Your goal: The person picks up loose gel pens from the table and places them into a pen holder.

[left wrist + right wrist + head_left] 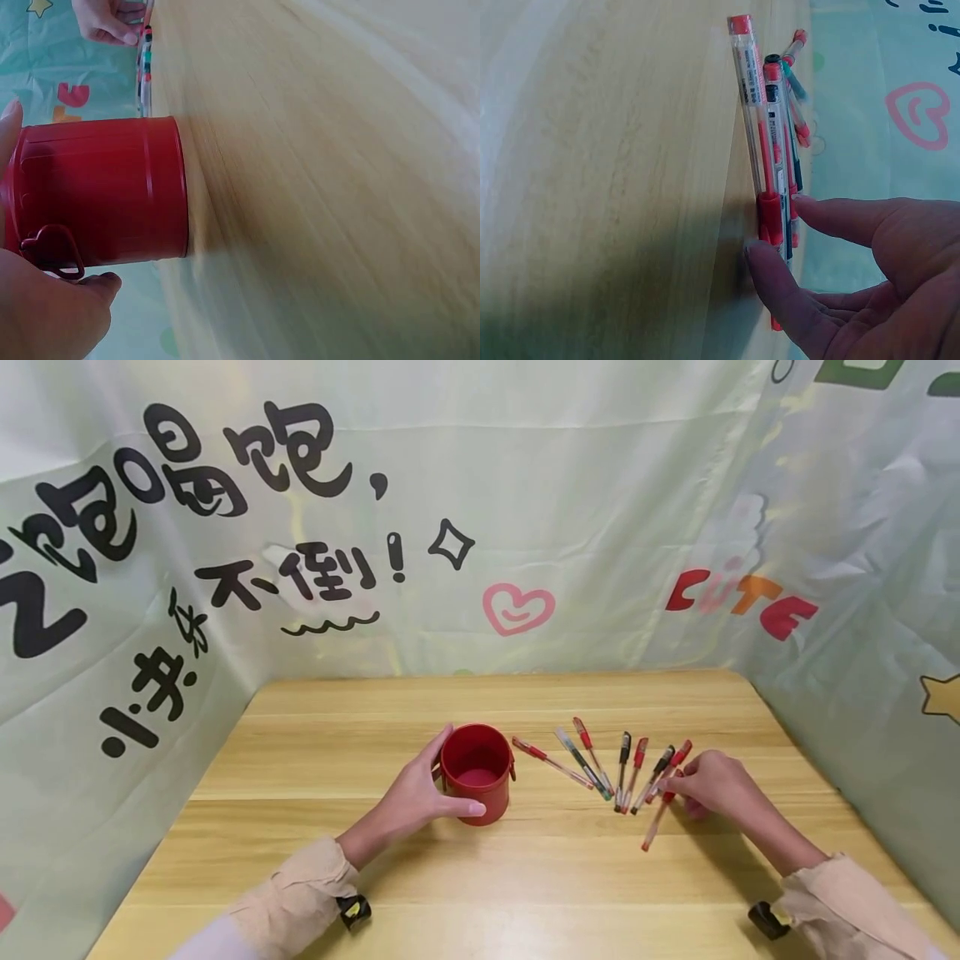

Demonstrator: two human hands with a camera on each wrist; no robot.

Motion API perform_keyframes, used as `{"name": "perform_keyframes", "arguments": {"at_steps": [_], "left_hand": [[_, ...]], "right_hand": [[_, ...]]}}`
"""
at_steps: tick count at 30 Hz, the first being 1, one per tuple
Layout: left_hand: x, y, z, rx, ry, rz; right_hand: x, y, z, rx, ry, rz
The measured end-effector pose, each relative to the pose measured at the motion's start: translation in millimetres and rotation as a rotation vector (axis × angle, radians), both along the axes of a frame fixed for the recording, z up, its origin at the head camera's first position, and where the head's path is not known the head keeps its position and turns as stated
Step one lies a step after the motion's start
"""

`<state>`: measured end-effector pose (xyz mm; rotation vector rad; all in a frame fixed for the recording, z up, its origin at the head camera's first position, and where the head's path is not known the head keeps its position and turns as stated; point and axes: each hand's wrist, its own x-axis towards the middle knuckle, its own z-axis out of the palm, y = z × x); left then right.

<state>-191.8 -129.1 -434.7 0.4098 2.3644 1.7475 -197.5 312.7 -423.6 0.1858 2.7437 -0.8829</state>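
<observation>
In the head view the left hand (408,789) curls round a red bucket (492,796) upright on the table (570,877), the right hand (716,783) at a red-capped pen (657,823); the left wrist view shows that hand flanking the bucket; in the right wrist view fingertips (763,255) straddle the pen's cap, pinching or not I cannot tell

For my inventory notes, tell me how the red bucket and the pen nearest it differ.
The red bucket stands upright; the pen nearest it lies on its side. The bucket is wide and open-topped, the pen slim with a red cap. The left hand grips the bucket, while no hand touches the pen. Both show red.
</observation>
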Motion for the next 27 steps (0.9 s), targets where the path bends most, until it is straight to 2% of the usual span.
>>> {"name": "perform_keyframes", "arguments": {"at_steps": [11, 18, 27], "left_hand": [[-4.5, 6.7, -8.1, 0.11, 0.019, -0.023], [-3.4, 7.2, -8.8, 0.021, 0.021, 0.054], [-6.6, 5.6, -14.3, 0.0, 0.05, 0.035]], "right_hand": [[-3.7, 1.8, -4.6, -0.056, -0.011, -0.019], [-7.9, 2.4, -6.7, -0.077, -0.014, -0.041], [-7.7, 0.8, -8.4, -0.084, -0.021, -0.045]]}}
